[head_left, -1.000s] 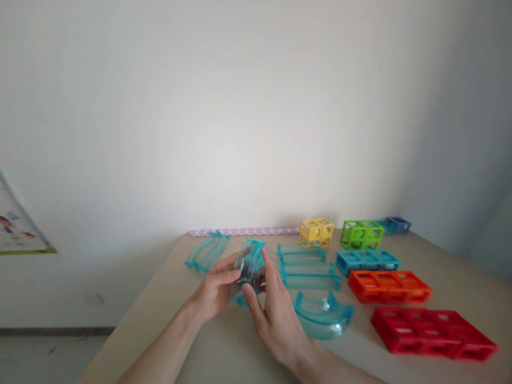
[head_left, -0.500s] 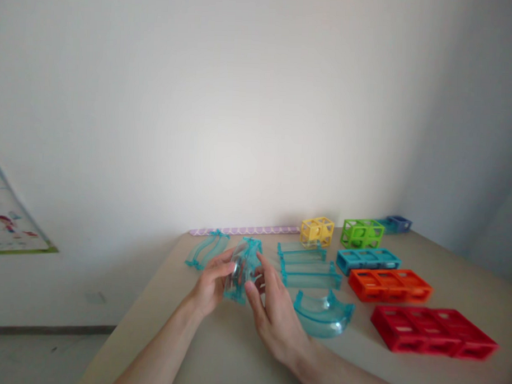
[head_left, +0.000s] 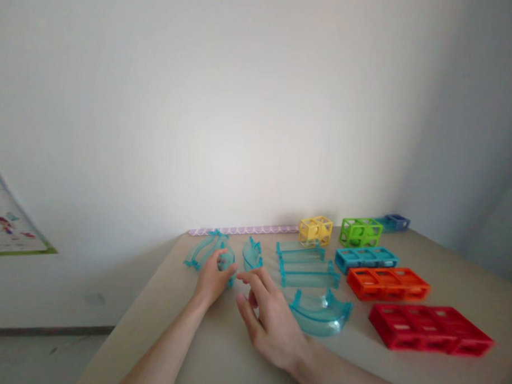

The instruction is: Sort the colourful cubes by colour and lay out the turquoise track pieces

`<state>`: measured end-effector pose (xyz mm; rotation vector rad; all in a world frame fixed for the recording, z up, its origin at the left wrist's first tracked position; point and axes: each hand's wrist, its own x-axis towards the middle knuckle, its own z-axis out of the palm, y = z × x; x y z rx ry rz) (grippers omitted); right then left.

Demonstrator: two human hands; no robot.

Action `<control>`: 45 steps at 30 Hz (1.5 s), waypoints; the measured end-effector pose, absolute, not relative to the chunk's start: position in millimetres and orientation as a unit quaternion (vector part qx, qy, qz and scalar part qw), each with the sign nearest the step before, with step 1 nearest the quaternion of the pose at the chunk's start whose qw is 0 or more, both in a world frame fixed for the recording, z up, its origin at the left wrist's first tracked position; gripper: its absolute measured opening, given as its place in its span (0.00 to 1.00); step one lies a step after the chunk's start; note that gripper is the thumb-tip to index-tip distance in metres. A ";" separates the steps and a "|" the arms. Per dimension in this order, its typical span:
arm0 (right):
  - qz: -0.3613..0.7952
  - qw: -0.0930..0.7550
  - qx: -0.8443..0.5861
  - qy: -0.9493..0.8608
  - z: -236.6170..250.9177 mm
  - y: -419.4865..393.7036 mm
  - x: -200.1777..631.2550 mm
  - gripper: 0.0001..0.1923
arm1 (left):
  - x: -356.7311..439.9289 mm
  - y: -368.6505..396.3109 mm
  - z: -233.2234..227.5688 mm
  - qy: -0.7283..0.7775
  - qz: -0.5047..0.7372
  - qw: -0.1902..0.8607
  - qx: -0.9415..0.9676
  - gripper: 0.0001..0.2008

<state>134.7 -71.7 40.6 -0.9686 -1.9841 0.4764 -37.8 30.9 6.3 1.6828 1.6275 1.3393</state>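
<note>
Resting on a curved track piece (head_left: 227, 262), left hand (head_left: 213, 280); right hand (head_left: 268, 321) spread, empty.

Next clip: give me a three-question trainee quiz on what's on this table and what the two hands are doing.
1. True or false: the right hand grips the large curved track piece.
2. Which block set lies nearest the camera? A) yellow cubes B) red blocks C) green cubes
3. Fill in: the left hand rests on a small clear ____ curved piece on the table.

Key
1. False; the hand hovers open beside it.
2. B
3. Blue
</note>
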 end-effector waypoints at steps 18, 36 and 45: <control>0.181 0.412 -0.375 -0.811 40.4 -72.4 134.7 0.13 | -46.1 41.5 6.0 0.564 0.513 0.198 0.616 0.24; 0.184 0.406 -0.367 -0.816 39.7 -72.3 135.9 0.11 | -91.5 55.4 -3.4 0.771 0.411 -0.014 0.487 0.21; 0.200 0.433 -0.378 -0.794 37.4 -71.6 134.9 0.17 | -71.8 35.2 21.1 0.631 0.581 -0.018 0.514 0.19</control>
